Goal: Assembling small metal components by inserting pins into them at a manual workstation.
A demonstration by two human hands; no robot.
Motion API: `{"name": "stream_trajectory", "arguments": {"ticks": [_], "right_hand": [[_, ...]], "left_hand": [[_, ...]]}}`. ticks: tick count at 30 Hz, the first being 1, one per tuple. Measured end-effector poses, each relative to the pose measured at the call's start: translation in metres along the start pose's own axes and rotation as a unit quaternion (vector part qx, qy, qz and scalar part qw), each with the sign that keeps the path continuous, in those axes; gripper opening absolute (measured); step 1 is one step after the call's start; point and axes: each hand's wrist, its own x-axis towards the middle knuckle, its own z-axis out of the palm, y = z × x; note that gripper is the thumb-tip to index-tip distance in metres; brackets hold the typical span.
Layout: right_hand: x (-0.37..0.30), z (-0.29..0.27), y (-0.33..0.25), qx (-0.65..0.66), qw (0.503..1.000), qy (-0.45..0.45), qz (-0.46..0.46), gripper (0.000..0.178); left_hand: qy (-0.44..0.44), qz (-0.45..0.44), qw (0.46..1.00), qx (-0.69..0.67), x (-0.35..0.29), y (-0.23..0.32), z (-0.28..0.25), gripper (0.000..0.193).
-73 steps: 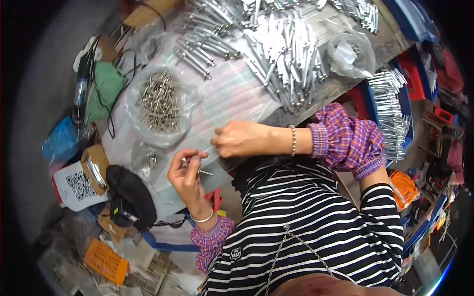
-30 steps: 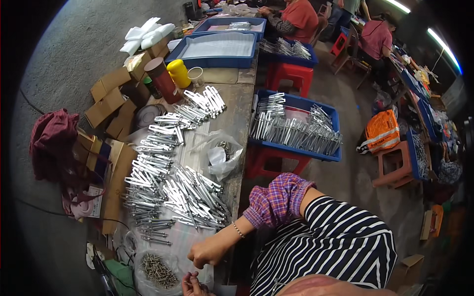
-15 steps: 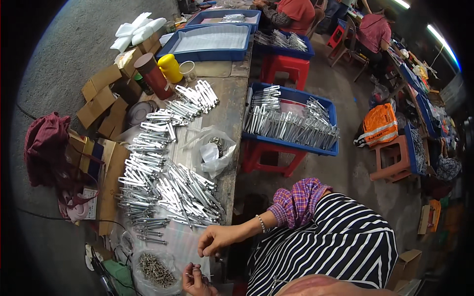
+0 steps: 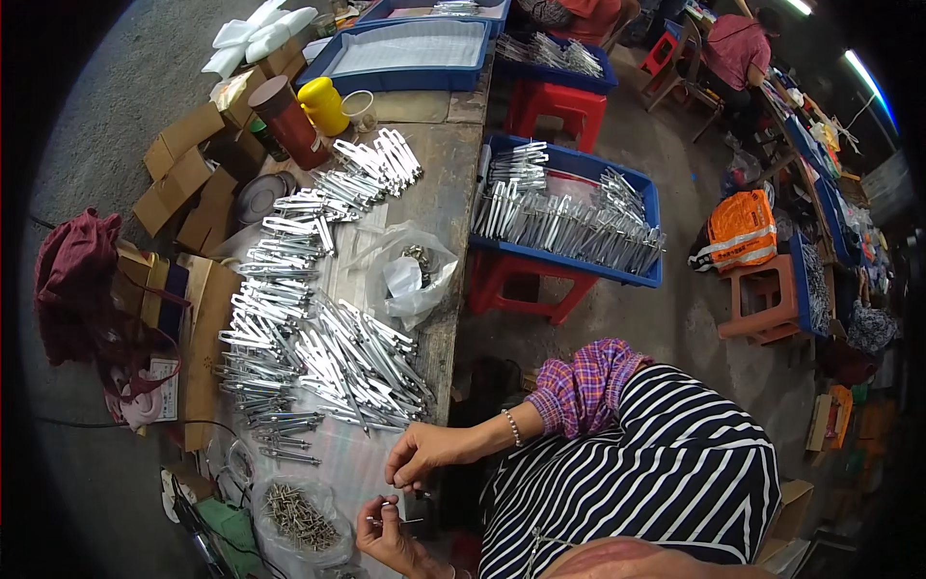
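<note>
My left hand (image 4: 386, 533), low in the view, pinches a thin silvery metal rod (image 4: 413, 521) that sticks out past the fingers. Just above it, my right hand (image 4: 419, 457), with a beaded bracelet at the wrist, has its fingertips pressed together; whatever they hold is too small or hidden to make out. The two hands nearly meet over the table's near edge. Beside them lies a loose pile of slim silver metal parts (image 4: 362, 362) with slotted ends. Left of my left hand sits a clear plastic bag of small brass-coloured screw-like pins (image 4: 299, 516).
More silver parts (image 4: 260, 338) lie in rows along the table. A second plastic bag (image 4: 413, 280) rests near its right edge. A blue tray (image 4: 652, 241) of similar parts stands on a red stool (image 4: 526, 289). Cardboard boxes (image 4: 183, 183) crowd the left side. People sit at work farther back.
The view has shifted slightly, so the table and trays sit a little higher in the picture. My hands have come closer together, my left hand still holding the thin rod.
</note>
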Motion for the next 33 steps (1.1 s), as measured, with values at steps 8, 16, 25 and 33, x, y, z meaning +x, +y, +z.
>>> {"name": "stream_trajectory", "arguments": {"ticks": [8, 16, 25, 33], "right_hand": [[0.002, -0.002, -0.005, -0.09, 0.995, 0.02, 0.028, 0.015], [0.0, 0.003, -0.019, -0.085, 0.993, 0.061, 0.047, 0.017], [0.0, 0.001, -0.014, -0.097, 0.992, 0.063, 0.056, 0.021], [0.003, 0.001, -0.015, -0.107, 0.992, 0.046, 0.046, 0.024]], "left_hand": [[0.072, -0.023, 0.987, 0.143, -0.002, 0.025, 0.029, 0.006], [0.001, -0.049, 0.998, 0.049, 0.008, 0.018, 0.024, 0.015], [-0.029, -0.01, 0.999, 0.03, 0.01, 0.003, 0.018, 0.016], [-0.03, 0.071, 0.99, 0.12, 0.013, 0.0, 0.016, 0.016]]}}
